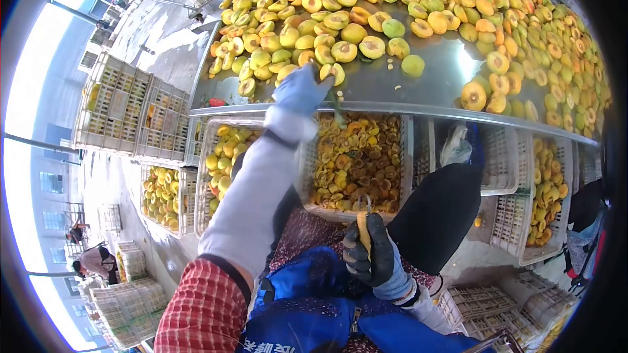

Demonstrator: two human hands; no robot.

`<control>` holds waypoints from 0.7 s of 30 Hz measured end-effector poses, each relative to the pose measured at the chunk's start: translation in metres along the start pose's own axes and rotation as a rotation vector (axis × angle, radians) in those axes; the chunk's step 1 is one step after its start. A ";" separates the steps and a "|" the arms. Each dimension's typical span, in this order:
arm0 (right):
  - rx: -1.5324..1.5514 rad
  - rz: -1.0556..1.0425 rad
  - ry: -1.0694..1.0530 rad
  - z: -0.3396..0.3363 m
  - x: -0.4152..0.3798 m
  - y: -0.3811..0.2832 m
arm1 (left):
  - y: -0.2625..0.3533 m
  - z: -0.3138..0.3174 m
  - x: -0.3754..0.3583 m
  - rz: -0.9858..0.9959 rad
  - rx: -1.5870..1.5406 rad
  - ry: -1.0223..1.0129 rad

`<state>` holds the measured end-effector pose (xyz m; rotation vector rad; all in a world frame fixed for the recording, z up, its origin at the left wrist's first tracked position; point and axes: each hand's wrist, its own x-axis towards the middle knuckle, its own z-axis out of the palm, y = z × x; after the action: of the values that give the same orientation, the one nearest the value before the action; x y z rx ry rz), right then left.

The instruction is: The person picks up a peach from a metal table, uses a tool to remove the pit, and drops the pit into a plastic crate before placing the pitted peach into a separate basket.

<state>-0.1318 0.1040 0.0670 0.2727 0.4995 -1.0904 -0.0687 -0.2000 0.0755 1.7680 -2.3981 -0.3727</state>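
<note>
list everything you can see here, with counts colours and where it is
peach halves: too many to count, yellow-orange and green, heaped on the table
steel table: one, silver, across the top
middle crate: one, white, under the table edge, holds darker orange scraps
side crates: several, white, at left and right, holding yellow fruit
empty crates: stacked, white, far left
people in the background: at least two, lower left, small
apron: one, blue, at bottom
left hand: blue glove, grey sleeve, at the table edge by a peach half
right hand: dark glove, grips a small tool with a yellowish handle
</note>
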 end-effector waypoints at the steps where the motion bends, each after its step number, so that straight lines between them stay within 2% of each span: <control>1: -0.040 -0.052 -0.043 -0.002 0.000 -0.004 | 0.007 0.022 0.024 -0.029 0.071 -0.063; 2: -0.033 -0.059 -0.040 -0.002 0.001 -0.007 | 0.006 0.046 0.042 -0.055 0.145 -0.127; 5: -0.054 -0.189 -0.014 -0.012 0.004 -0.008 | 0.013 0.071 0.057 0.042 0.202 -0.106; 7: -0.213 -0.316 0.305 -0.033 0.012 0.003 | 0.010 0.067 0.055 0.135 0.132 -0.154; 8: -0.210 -0.312 0.316 -0.037 0.011 0.002 | 0.008 0.064 0.052 0.210 0.056 -0.179; 9: -0.192 -0.277 0.267 -0.040 0.012 -0.004 | 0.005 0.067 0.043 0.225 0.034 -0.080; 11: -0.156 -0.246 0.234 -0.037 0.013 -0.014 | 0.021 0.034 -0.001 0.325 -0.113 -0.030; 12: -0.183 -0.313 0.252 -0.027 0.010 -0.020 | 0.031 0.021 -0.032 0.396 -0.277 0.067; 13: -0.214 -0.378 0.274 -0.016 0.007 -0.025 | 0.028 0.017 -0.056 0.521 -0.433 0.074; 14: -0.252 -0.446 0.296 -0.010 0.004 -0.029 | 0.031 0.007 -0.083 0.603 -0.423 0.068; 15: -0.249 -0.447 0.320 -0.006 0.004 -0.031 | 0.031 -0.003 -0.108 0.612 -0.500 -0.032; 16: -0.297 -0.449 0.371 -0.002 0.006 -0.032 | 0.027 -0.004 -0.124 0.734 -0.432 -0.048; 17: -0.341 -0.451 0.417 0.004 0.010 -0.034 | 0.022 -0.005 -0.139 0.777 -0.372 -0.114; 19: -0.282 -0.441 0.337 0.013 0.015 -0.030 | 0.013 -0.002 -0.162 0.816 -0.309 -0.188; 21: -0.225 -0.444 0.295 0.015 0.021 -0.027 | 0.006 0.005 -0.175 0.720 -0.794 -0.114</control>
<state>-0.1448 0.0691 0.0701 0.1255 0.9723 -1.4177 -0.0232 -0.0312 0.0785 0.5303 -2.2572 -1.1129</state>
